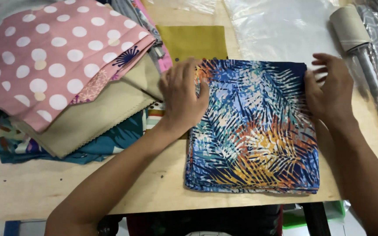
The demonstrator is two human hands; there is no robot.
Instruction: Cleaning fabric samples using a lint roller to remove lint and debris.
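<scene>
A folded cloth with a blue, orange and teal palm-leaf print (254,135) lies flat on the wooden table (31,188). My left hand (182,98) rests palm down on its upper left corner, fingers spread. At the cloth's upper right edge my right hand (329,89) touches the fabric with curled fingers. Whether either hand pinches the cloth cannot be made out.
A stack of folded fabrics sits at the left, topped by a pink polka-dot piece (53,57) over a beige one (106,113). An olive cloth (193,40) and clear plastic sheet (281,26) lie behind. Rolled material (351,28) lies at the right. The table's front edge is close.
</scene>
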